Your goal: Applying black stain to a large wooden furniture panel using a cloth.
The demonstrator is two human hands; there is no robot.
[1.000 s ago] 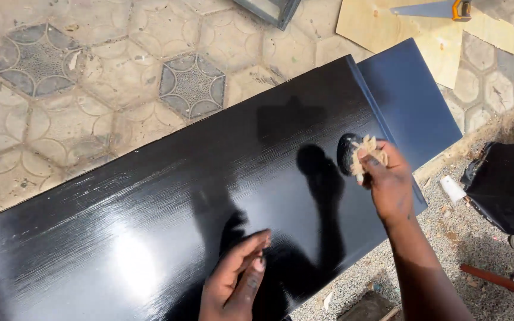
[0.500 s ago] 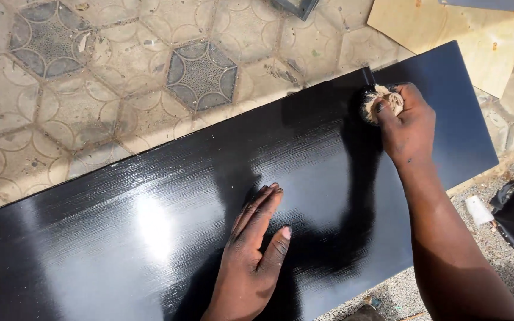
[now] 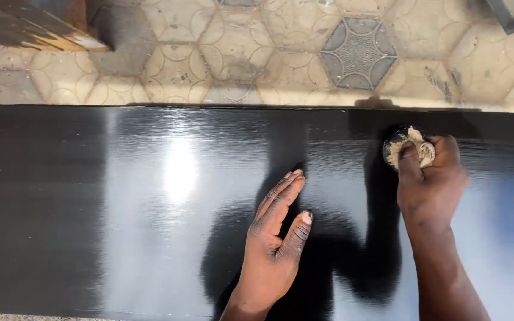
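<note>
Black glossy board (image 3: 150,208) lying flat across patterned hexagonal tiles (image 3: 239,53), now square-on and filling the view. Left hand (image 3: 275,244) pressed flat mid-board, fingers together, thumb splayed. Right hand (image 3: 429,184) pinching a stained tan wad (image 3: 408,148), shifted up near the far edge since a moment ago — wiping nearly at that edge.

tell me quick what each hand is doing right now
Left hand: open, flat on the glossy black board, holding nothing.
Right hand: closed on a pale wad of cloth.
</note>
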